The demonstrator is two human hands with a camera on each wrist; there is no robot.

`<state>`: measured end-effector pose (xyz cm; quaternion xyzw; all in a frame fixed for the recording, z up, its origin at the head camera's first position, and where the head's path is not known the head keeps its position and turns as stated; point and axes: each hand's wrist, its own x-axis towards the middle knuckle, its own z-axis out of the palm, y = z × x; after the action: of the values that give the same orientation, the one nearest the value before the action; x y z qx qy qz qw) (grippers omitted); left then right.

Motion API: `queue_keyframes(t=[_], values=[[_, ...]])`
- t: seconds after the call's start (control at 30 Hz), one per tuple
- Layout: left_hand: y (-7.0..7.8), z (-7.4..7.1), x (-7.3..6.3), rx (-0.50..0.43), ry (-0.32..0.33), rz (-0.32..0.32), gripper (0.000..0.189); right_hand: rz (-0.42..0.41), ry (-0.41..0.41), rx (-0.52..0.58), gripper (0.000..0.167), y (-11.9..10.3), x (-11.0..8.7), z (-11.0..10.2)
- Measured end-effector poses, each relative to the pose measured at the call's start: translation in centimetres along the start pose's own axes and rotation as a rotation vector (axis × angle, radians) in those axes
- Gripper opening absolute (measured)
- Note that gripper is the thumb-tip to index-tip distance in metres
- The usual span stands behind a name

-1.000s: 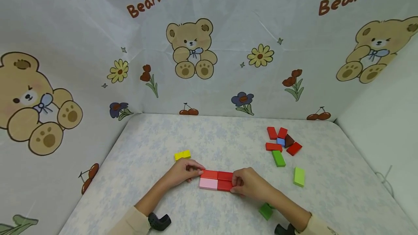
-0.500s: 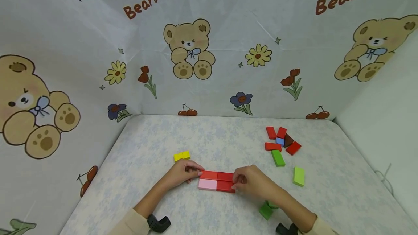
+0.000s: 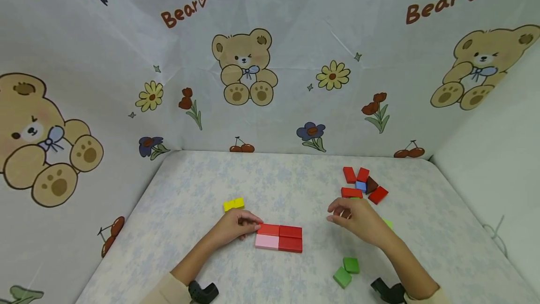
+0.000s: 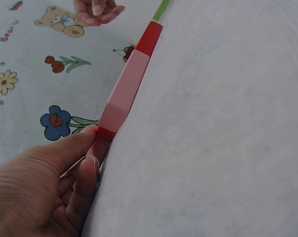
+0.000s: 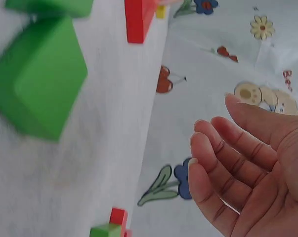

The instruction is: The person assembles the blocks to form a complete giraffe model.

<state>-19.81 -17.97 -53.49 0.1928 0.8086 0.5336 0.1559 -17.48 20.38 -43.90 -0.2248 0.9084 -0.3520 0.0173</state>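
Two rows of flat blocks lie joined on the table: a bright red block (image 3: pixel 268 230) behind a pink block (image 3: pixel 266 242), with two darker red blocks (image 3: pixel 290 245) on their right. My left hand (image 3: pixel 236 223) is at the left end, its thumb and index finger pinching the edge of the bright red block; the pink one's side shows in the left wrist view. Raised to the right of the rows, my right hand (image 3: pixel 358 219) holds nothing, its fingers loosely bent and parted in the right wrist view. Behind it a green block is partly hidden.
Two green square blocks (image 3: pixel 342 277) lie at the front right. Yellow blocks (image 3: pixel 234 204) sit beyond my left hand. At the back right are several red blocks (image 3: pixel 378 195), a blue block (image 3: pixel 360 186) and a brown triangle (image 3: pixel 371 185). A bear-print cloth (image 3: pixel 278 125) hangs behind.
My right hand has let go of the darker red blocks at the right end and moved right and up, toward the green blocks. My left hand stays at the bright red block.
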Motion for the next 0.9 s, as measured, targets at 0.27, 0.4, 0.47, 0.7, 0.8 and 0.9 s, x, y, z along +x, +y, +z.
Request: queue_keyframes(t=[0.27,0.4,0.47,0.7,0.8,0.9], values=[[-0.5,0.1,0.0,-0.025,0.000,0.013,0.014,0.042,0.109,-0.031,0.016,3.0,0.6,-2.3],[-0.4,0.0,0.0,-0.032,-0.002,0.018,0.014,0.070,0.158,-0.090,0.019,4.6,0.9,-3.1],[-0.3,0.0,0.1,-0.019,0.000,0.022,0.014,0.091,0.169,-0.121,0.020,5.3,0.8,-3.5],[-0.3,0.3,0.6,-0.015,0.006,0.009,0.015,0.189,0.088,-0.213,0.018,7.2,0.6,-4.2],[-0.5,0.2,0.5,-0.009,0.010,0.009,0.015,0.241,0.029,-0.225,0.017,7.8,0.8,-3.9],[-0.6,0.2,0.3,0.000,0.008,0.005,0.015,0.291,-0.013,-0.231,0.016,8.4,0.8,-3.5]])
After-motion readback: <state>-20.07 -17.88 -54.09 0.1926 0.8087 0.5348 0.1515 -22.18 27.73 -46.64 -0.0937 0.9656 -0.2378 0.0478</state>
